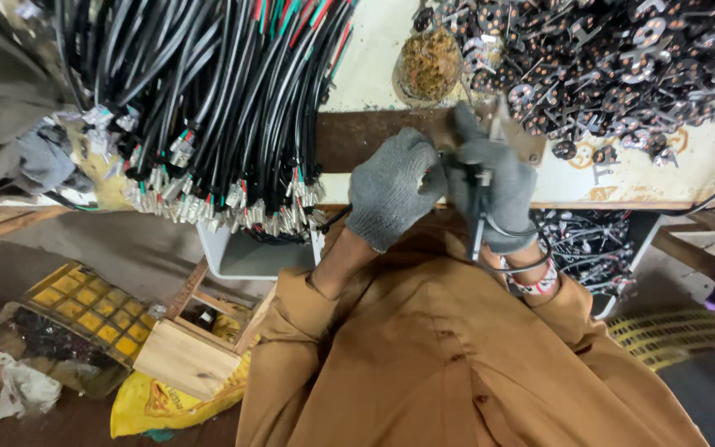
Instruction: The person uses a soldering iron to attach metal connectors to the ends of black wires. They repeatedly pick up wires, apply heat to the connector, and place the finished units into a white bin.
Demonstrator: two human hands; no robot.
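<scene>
Two gloved hands meet at the front edge of the workbench (622,178), over a dark strip of it. Left hand (391,189) in a grey knit glove, fingers curled and pressed against the work. Right hand (490,186) closed around a thin black cable (477,223), whose end points up at a small metal plug part (490,136) between the fingertips.

Handling, as a judgement: cable light and limp, sheath smooth, likely to slide through knit gloves, so best gripped close to its stripped end. Plug part small, stiff, light, with thin blades that could bend; hold by its body, not the prongs.

Cable loops down under the right wrist, toward a bin of similar pieces (581,244) below the bench.

Left on the bench: a big bundle of black cables (208,108) with red and green cores and crimped metal ends hanging over the edge. Right: a heap of plug inserts (622,66). Behind the hands, a round container of brownish bits (429,64), possibly scrap copper.

Hidden: the joint itself sits behind the right fingers; whether the wire is seated in the part cannot be told. Glove weave hides the fingertips. Floor clutter at lower left blurred, a yellow tray (88,310) partly covered.
</scene>
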